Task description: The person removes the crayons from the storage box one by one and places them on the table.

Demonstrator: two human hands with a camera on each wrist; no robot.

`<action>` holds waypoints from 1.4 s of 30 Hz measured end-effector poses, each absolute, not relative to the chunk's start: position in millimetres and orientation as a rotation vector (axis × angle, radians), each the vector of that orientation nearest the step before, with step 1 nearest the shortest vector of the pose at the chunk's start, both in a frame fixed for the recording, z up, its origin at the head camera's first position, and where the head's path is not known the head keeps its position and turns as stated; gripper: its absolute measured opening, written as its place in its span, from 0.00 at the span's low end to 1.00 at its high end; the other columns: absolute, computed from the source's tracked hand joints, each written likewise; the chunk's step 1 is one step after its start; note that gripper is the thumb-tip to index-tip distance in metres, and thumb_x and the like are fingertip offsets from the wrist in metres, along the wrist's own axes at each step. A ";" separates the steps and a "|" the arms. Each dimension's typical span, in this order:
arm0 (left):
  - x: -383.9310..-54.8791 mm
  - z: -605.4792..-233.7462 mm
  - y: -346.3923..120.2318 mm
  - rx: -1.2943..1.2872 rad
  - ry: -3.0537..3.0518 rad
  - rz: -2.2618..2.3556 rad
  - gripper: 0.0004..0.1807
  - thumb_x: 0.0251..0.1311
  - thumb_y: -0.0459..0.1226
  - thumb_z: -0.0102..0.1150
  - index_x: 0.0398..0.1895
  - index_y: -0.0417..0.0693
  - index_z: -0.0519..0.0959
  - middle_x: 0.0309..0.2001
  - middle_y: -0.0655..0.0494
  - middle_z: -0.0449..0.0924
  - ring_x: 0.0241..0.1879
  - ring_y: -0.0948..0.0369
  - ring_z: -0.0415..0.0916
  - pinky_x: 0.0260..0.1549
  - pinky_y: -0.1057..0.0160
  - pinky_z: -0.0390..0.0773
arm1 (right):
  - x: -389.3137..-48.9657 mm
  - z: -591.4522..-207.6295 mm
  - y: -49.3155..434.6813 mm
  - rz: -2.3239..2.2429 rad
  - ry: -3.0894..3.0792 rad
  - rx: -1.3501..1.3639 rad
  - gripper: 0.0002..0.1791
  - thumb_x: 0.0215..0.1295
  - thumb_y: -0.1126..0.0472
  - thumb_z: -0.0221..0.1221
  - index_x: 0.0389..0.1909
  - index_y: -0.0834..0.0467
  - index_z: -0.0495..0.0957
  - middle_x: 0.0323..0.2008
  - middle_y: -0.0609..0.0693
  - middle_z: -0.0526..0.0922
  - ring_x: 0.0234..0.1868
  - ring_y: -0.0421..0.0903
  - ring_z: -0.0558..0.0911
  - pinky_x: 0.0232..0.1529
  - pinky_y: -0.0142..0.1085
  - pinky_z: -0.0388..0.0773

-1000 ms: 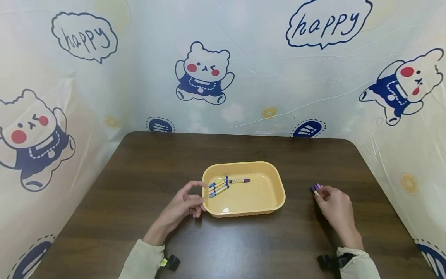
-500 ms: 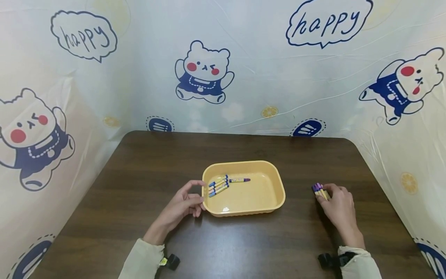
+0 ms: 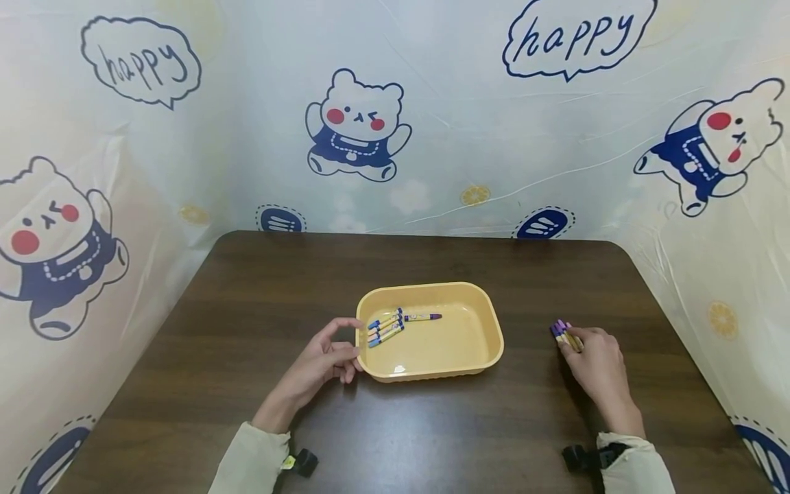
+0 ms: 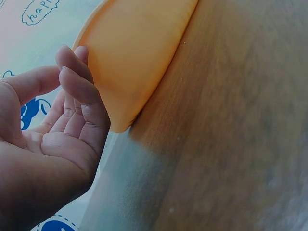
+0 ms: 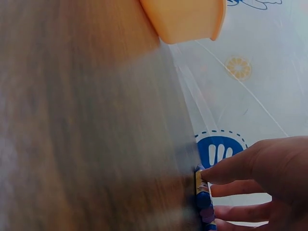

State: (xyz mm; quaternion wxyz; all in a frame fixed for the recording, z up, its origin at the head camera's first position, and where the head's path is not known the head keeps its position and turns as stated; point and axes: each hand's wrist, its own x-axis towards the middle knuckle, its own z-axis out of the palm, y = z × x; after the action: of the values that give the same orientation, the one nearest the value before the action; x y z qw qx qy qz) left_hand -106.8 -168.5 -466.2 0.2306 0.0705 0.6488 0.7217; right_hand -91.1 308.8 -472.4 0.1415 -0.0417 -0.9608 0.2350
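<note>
A yellow plastic tray (image 3: 444,353) sits in the middle of the table in the head view. My left hand (image 3: 321,360) holds its left rim with index finger and thumb; the other fingers curl below, outside the wall. Several crayons (image 3: 386,329) with blue-and-yellow wrappers lie at the tray's left end, one of them purple-tipped and pointing right. To the right of the tray my right hand (image 3: 597,363) grips a small row of crayons (image 3: 563,333) with purple and dark blue ends, at the tabletop. Its fingers partly cover them; in the right wrist view the thumb presses on one crayon (image 5: 200,180).
The brown wooden table (image 3: 457,432) has rounded far corners. Behind it and along both sides hangs a pale printed cloth (image 3: 444,144) with bears and lettering. A dark wrist camera (image 3: 305,464) is strapped at the left sleeve, another at the right.
My right fingers have shifted on the crayons, so more of their yellow wrappers shows than a second ago. The left hand and the tray stay in place; the head view moves slightly.
</note>
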 end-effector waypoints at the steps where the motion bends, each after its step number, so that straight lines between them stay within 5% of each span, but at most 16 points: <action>1: -106.8 -466.3 -168.7 0.196 1.785 1.984 0.29 0.69 0.33 0.56 0.70 0.43 0.58 0.28 0.49 0.83 0.21 0.58 0.75 0.23 0.64 0.79 | -91.0 -472.4 308.4 0.669 -2.776 -0.115 0.17 0.58 0.64 0.67 0.46 0.69 0.84 0.46 0.74 0.79 0.45 0.72 0.77 0.40 0.65 0.73; 42: -107.7 -466.1 -169.1 0.182 1.817 1.967 0.26 0.70 0.32 0.55 0.68 0.47 0.60 0.29 0.48 0.83 0.21 0.58 0.76 0.24 0.63 0.79 | -93.4 -471.4 309.4 0.734 -2.761 -0.124 0.20 0.62 0.62 0.67 0.51 0.68 0.78 0.45 0.70 0.80 0.43 0.66 0.77 0.39 0.60 0.71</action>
State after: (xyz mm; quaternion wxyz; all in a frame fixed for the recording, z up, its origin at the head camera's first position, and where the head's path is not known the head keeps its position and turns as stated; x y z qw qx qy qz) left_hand -107.7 -169.1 -466.1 0.2268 0.0662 0.6594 0.7137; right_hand -93.4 309.4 -471.4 0.1407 -0.0431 -0.9559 0.2541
